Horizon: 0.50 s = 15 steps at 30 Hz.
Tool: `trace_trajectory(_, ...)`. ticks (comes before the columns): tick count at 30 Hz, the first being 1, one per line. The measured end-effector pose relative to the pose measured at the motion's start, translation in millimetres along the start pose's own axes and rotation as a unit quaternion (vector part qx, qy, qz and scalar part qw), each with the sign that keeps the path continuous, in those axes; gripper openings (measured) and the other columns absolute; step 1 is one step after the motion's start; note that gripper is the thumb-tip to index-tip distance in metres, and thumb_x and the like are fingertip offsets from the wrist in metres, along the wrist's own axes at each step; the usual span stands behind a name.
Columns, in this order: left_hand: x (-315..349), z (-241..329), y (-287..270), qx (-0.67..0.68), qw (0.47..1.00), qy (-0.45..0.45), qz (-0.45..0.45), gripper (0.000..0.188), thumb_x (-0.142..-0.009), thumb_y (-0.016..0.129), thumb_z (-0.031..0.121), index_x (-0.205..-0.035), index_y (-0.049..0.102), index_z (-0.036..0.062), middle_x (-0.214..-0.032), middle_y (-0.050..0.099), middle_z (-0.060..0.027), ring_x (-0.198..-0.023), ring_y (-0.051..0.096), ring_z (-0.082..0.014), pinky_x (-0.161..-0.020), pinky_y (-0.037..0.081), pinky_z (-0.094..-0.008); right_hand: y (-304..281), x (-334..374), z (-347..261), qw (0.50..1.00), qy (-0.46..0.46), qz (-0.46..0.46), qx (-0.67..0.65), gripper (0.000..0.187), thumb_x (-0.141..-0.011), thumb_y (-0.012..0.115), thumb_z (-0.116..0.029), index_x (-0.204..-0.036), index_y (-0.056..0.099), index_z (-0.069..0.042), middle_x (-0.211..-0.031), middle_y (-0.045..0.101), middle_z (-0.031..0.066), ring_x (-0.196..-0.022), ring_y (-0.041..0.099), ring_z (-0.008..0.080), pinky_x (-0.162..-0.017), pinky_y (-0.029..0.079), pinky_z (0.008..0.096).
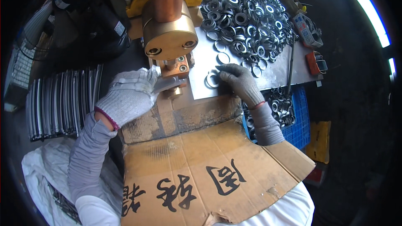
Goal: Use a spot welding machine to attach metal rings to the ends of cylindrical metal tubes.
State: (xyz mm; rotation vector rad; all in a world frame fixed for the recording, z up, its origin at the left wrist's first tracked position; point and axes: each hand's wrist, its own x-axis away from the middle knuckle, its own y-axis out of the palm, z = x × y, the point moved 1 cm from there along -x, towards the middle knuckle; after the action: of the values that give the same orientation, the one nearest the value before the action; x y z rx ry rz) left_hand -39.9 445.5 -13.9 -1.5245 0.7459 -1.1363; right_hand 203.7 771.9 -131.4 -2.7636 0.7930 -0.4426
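My left hand (129,94), in a pale knitted glove, is closed on a flat grey metal strip (168,84). The strip's far end reaches between the copper upper block (175,68) and the small brass lower electrode (174,93) of a welding machine. On the pale metal sheet to the right, my right hand (240,81), in a grey glove, has its fingertips closed on the right edge of a metal ring (212,79). The ring rests on or just over the sheet; the fingers partly hide it.
A big heap of metal rings (247,21) covers the bench at the far right. Curved metal strips (63,100) stand in a row at left. Below the bench edge is a blue crate (299,117) of rings. Cardboard (251,163) covers my lap. A brass-and-copper machine head (169,33) hangs ahead.
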Motion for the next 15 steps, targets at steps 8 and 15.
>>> trace_trajectory(8,-0.6,0.0,-8.1,-0.056,0.997,0.054,0.029,0.047,-0.124,0.070,0.028,-0.157,0.081,-0.0045,-0.137,0.088,-0.0259,-0.123,0.091,-0.0388,-0.107,0.074,-0.0540,0.1,6.4,-38.7,0.917,-0.184,-0.022,0.354,0.044,-0.113,0.095,-0.019,-0.156,0.091,-0.010,-0.144,0.091,0.0184,-0.125,0.090,0.0403,-0.109,0.072,0.0500)
trace_trajectory(15,3.8,-10.8,12.0,-0.053,0.990,0.082,0.101,0.042,-0.119,0.078,0.030,-0.131,0.090,-0.0085,-0.129,0.086,-0.0253,-0.116,0.090,-0.0373,-0.103,0.073,-0.0534,17.0,-3.0,-64.5,0.835,-0.120,-0.065,0.534,0.040,-0.109,0.098,-0.043,-0.136,0.096,-0.014,-0.128,0.096,0.0164,-0.119,0.092,0.0413,-0.104,0.072,0.0542)
